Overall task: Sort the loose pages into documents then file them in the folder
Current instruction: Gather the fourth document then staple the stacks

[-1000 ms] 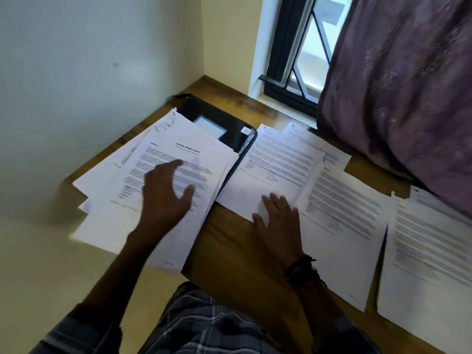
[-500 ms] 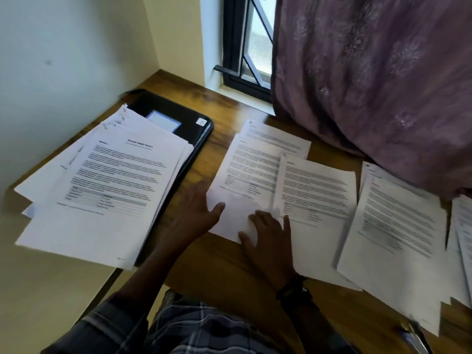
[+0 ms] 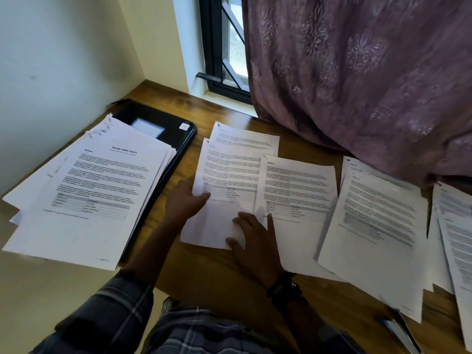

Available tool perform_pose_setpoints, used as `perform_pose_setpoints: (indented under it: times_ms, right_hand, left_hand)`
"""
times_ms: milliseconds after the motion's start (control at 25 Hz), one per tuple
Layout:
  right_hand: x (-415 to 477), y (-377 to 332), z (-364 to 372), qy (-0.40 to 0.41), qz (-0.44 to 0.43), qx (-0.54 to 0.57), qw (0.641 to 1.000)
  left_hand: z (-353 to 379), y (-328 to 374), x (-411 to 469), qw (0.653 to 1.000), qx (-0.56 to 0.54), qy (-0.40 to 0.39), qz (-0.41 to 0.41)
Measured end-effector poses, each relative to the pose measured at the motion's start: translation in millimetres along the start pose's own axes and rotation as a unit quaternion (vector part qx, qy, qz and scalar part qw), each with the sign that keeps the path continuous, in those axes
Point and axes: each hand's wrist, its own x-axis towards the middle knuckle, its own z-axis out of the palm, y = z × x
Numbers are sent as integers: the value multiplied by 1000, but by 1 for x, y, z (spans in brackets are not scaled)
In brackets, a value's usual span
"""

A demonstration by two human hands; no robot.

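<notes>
A black folder (image 3: 163,118) lies at the table's back left, mostly covered by a thick stack of pages (image 3: 97,190) headed "Sample Health Report". Right of it lies a small pile of printed pages (image 3: 229,169). My left hand (image 3: 182,203) touches that pile's left edge, thumb on the top sheet. My right hand (image 3: 255,241) rests flat on its lower right part, fingers spread. A single page (image 3: 298,190) overlaps the pile on the right. Further right lie another pile (image 3: 378,226) and more pages (image 3: 457,226) at the frame's edge.
The wooden table (image 3: 229,274) sits in a corner, wall to the left, window and purple curtain (image 3: 357,72) behind. The curtain hangs over the far pages. A dark object (image 3: 401,330) lies at the table's front right edge.
My left hand left the big stack on the folder and moved right to the middle pile's left edge. My right hand stayed on that pile. The view shifted right.
</notes>
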Motion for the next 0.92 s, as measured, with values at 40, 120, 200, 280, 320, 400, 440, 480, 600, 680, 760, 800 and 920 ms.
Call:
perform_pose_setpoints:
  times_ms: [40,120,200,280,320,400,440,480,600,680,760,800,920]
  right_hand:
    - [0,1,-1,-2,-1,6,1000]
    - [-2,2,-2,0,-14,13,1000]
    - [-3,3,-3,0,-20,45,999]
    - [-2,3,-6,13,-7,114,993]
    - [0,2,-11,31,5,155,987]
    - [3,-3,-30,56,42,243,968]
    - [6,-6,-42,62,62,286,954]
    - [11,-7,-52,67,79,319,942]
    - [30,-5,-73,40,109,391,913]
    - [43,-2,-84,12,90,487,869]
    - [48,-6,-97,12,50,561,827]
    - [48,-9,-103,22,26,574,818]
    - [45,-9,-106,59,-19,567,822]
  left_hand:
    - [-4,4,-3,999,-39,-10,-1]
    - [-10,12,-9,995,-92,-25,19]
    - [-16,23,-23,989,-132,-11,60]
    - [-25,28,-37,983,-150,33,98]
    - [-31,29,-46,979,-161,58,109]
    - [-46,28,-61,968,-188,103,131]
    - [-54,28,-70,961,-209,121,134]
    - [-61,27,-77,954,-231,138,134]
    - [-81,31,-98,937,-280,170,125]
    - [-89,30,-108,933,-295,162,130]
    - [-91,29,-114,935,-296,139,140]
    - [-90,28,-115,937,-292,127,144]
    - [-86,30,-116,935,-302,103,154]
